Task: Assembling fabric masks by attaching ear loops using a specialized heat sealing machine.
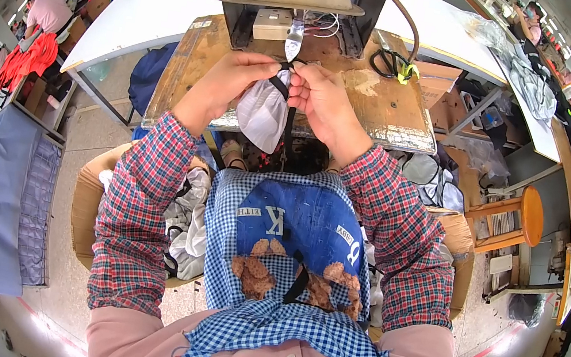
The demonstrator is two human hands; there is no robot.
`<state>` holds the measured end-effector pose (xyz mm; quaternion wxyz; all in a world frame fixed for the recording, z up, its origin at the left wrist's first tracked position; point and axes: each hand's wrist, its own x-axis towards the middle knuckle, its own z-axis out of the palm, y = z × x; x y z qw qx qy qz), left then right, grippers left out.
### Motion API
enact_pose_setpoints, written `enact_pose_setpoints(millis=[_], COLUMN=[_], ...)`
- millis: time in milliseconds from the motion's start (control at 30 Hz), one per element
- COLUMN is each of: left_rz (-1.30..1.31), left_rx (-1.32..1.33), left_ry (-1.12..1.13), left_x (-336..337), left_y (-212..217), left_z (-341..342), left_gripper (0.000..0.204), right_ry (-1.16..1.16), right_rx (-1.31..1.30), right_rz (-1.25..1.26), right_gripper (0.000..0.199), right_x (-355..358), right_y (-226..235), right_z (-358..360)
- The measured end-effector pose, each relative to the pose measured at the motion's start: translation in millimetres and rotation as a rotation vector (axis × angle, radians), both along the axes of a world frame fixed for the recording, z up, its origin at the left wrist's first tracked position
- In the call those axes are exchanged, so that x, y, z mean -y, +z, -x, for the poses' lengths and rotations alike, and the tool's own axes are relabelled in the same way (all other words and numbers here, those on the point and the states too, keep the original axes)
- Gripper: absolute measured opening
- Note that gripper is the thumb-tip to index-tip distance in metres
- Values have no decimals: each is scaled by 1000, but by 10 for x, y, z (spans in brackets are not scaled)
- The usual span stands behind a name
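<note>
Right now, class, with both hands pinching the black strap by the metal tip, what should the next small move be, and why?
I'd probably ease the strap squarely against the tip: the left hand and right hand pinch it from either side, close to the metal, and the white cloth hangs beneath. Whether strap and tip touch is unclear.

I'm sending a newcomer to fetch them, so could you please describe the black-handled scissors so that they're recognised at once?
Start at the worn wooden table, where a dark metal housing stands. Just right of that housing, beyond the right hand, lie the scissors. Black looped handles with a yellow-green strip against them distinguish them from the cardboard box nearby.
</note>
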<state>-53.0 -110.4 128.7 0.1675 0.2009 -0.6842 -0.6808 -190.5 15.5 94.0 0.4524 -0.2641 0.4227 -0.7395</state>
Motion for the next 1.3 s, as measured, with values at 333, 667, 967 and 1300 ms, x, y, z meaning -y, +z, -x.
enact_pose_setpoints(millis=[333,667,967,1300], left_rz=[-27,-108,-137,-144], left_rx=[-40,-107,-94,-101], left_ry=[-1,31,45,51], left_x=[7,-7,-60,-62], left_y=[-25,-76,-42,-40], left_z=[17,35,43,35], left_gripper=[28,25,28,32], right_ry=[-14,-63,-92,-109], right_rx=[29,49,65,75], right_rz=[-11,-8,0,1], right_gripper=[14,14,14,14], right_x=[37,44,40,33], right_y=[14,22,15,22], right_z=[7,-39,-33,-60])
